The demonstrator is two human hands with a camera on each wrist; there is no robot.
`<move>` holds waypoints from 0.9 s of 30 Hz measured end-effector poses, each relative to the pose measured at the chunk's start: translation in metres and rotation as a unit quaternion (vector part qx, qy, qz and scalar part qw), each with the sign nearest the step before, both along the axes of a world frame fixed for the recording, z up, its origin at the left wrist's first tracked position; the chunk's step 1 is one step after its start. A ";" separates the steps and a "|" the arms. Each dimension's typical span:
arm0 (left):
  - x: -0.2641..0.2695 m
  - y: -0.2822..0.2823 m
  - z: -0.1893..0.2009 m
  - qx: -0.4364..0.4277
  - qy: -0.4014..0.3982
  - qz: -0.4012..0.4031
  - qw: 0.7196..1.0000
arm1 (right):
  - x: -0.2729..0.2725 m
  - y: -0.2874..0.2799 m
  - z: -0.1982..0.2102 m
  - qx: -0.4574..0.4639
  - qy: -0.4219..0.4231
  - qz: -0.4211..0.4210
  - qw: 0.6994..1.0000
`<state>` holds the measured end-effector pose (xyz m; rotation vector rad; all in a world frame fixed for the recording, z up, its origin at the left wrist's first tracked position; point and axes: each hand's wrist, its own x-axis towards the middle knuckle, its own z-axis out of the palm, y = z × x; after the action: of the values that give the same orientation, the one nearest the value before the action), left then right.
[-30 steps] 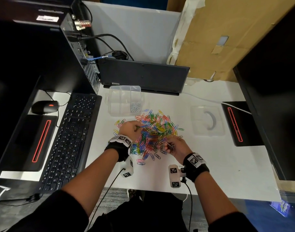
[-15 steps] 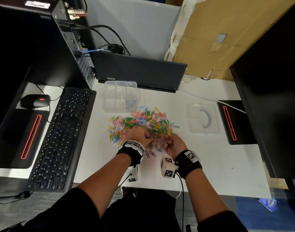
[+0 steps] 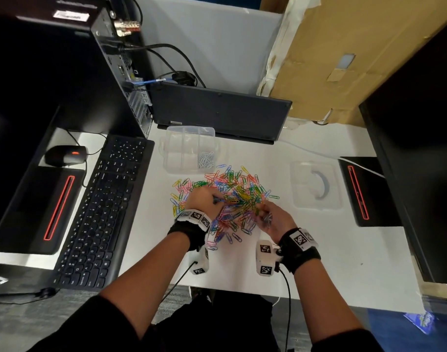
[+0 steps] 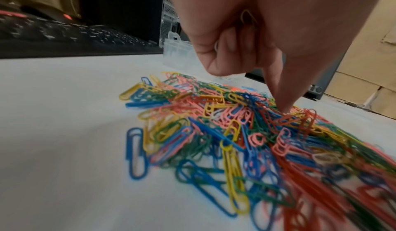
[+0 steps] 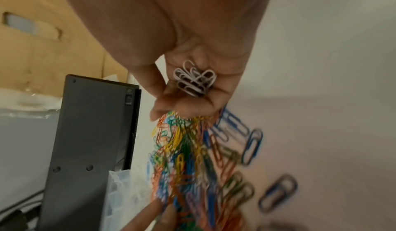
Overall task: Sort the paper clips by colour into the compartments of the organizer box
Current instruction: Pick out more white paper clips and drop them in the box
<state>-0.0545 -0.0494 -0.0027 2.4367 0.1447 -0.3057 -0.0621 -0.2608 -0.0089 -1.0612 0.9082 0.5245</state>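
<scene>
Head view, item one: pile of coloured paper clips, blue, yellow, green, red and pink, lay loose at the centre of the white desk. Item two: clear organizer box stood at 12 o'clock from the pile, just beyond it; a small heap of white clips lay in its near-right compartment, the other compartments looked bare. Item three: clear lid lay at 3 o'clock from the pile, apart from it. Left hand rested on the pile's 9 o'clock side, one finger straight down into the clips, the rest curled over a pale clip in the palm, as the left wrist view showed. Right hand sat at the 4 o'clock edge, its grip closed round a bunch of white clips. Keyboard lay at 9 o'clock; its key legends were too small to read. Square-patterned marker tags sat on both wrist bands. A label on the computer tower was unreadable. Bare desk showed at 5 o'clock, out to the near edge.
</scene>
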 end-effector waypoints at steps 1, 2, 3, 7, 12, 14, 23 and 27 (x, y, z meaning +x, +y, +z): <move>0.000 0.000 0.001 0.002 -0.003 -0.009 1.000 | 0.002 -0.004 -0.001 -0.052 -0.002 0.036 0.998; 0.000 -0.003 0.001 -0.001 0.003 -0.022 1.000 | 0.005 -0.007 -0.001 -0.095 -0.009 0.073 0.993; 0.000 -0.006 0.000 -0.004 0.012 -0.037 0.999 | 0.007 -0.010 -0.002 -0.129 -0.015 0.103 0.986; -0.004 -0.027 -0.006 0.001 0.052 -0.097 0.994 | 0.012 -0.013 -0.003 -0.091 -0.016 0.094 0.991; -0.004 -0.038 -0.013 0.020 0.070 -0.071 0.995 | 0.015 -0.023 -0.011 0.185 0.032 -0.158 0.969; -0.003 -0.038 -0.013 0.013 0.079 -0.061 0.995 | 0.013 -0.029 -0.016 0.202 0.035 -0.216 0.955; -0.004 -0.030 -0.019 -0.021 0.061 -0.061 0.996 | -0.001 -0.025 -0.007 -0.166 0.013 0.118 0.979; -0.003 -0.024 -0.022 -0.027 0.040 -0.054 0.997 | -0.005 -0.011 0.002 -0.451 -0.036 0.455 0.767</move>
<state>-0.0571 -0.0739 -0.0245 2.3846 0.0395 -0.4502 -0.0674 -0.2715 -0.0064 -2.4419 0.4871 0.8524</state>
